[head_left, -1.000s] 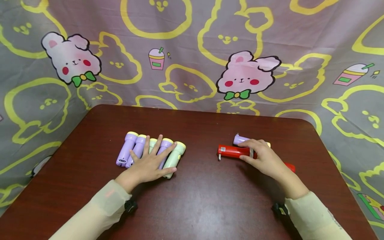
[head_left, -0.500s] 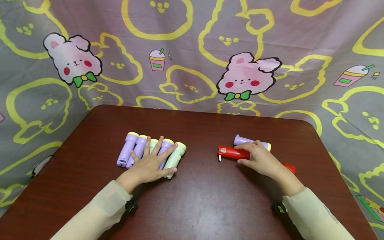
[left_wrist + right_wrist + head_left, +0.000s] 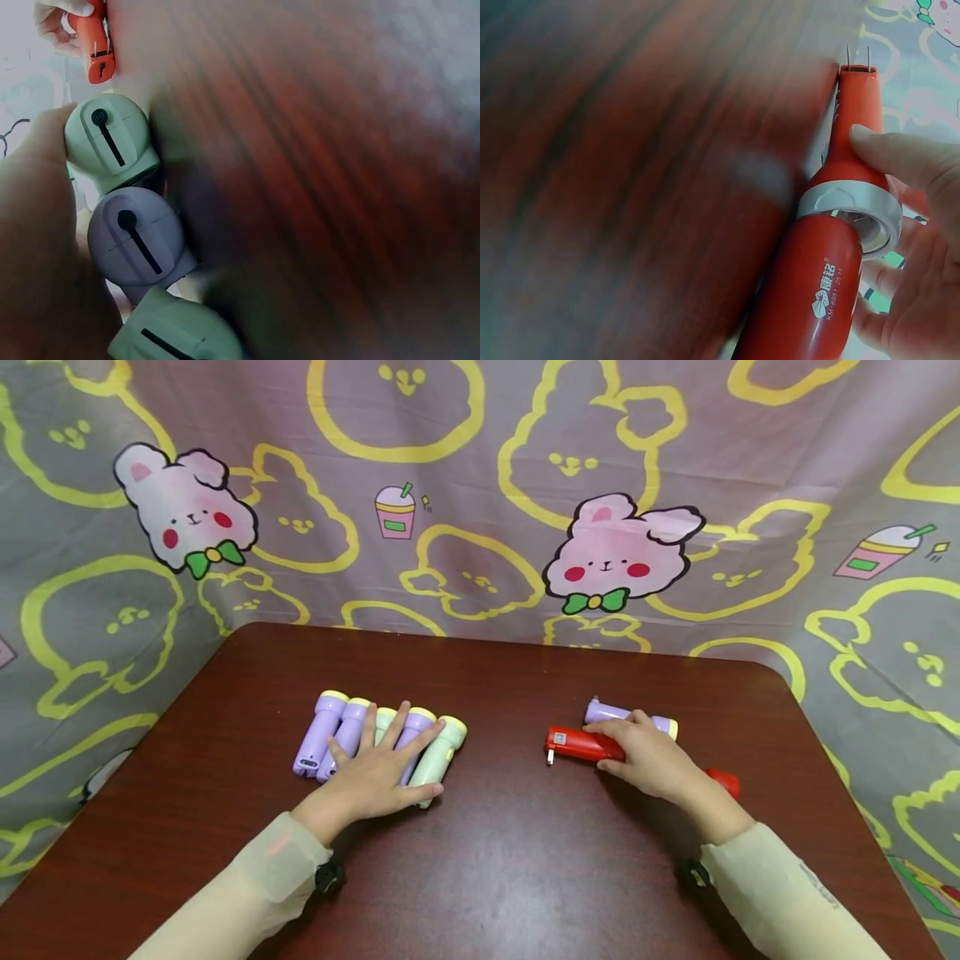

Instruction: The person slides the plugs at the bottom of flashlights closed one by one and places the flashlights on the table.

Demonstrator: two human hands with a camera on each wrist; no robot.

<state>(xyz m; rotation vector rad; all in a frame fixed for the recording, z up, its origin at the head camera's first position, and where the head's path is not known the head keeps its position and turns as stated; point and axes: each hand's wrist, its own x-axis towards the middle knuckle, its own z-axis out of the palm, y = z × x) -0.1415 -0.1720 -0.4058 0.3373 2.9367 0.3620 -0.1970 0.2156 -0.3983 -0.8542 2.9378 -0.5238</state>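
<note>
My left hand (image 3: 367,783) rests with fingers spread across a row of several flashlights at the table's left. Purple ones (image 3: 318,739) and pale green ones (image 3: 433,762) lie side by side, yellow-rimmed heads pointing away; the hand partly covers them. Their slotted tail ends, such as a purple end (image 3: 139,236), show in the left wrist view. My right hand (image 3: 656,758) pinches a red flashlight (image 3: 573,742) lying sideways, thumb on its near side. Two metal prongs stick out of its tail. A second red flashlight (image 3: 806,289) sits against its silver-ringed head (image 3: 881,217), mostly hidden in the head view.
Another purple flashlight (image 3: 606,711) lies just behind the red one, partly covered by the right hand. Everything lies on a dark brown table (image 3: 480,852) with rounded far corners. A cartoon-patterned cloth (image 3: 472,460) hangs behind it and along its sides.
My right hand has slid a little left along the red flashlight, covering its silver ring and uncovering the purple flashlight's head. The left hand stays on the row.
</note>
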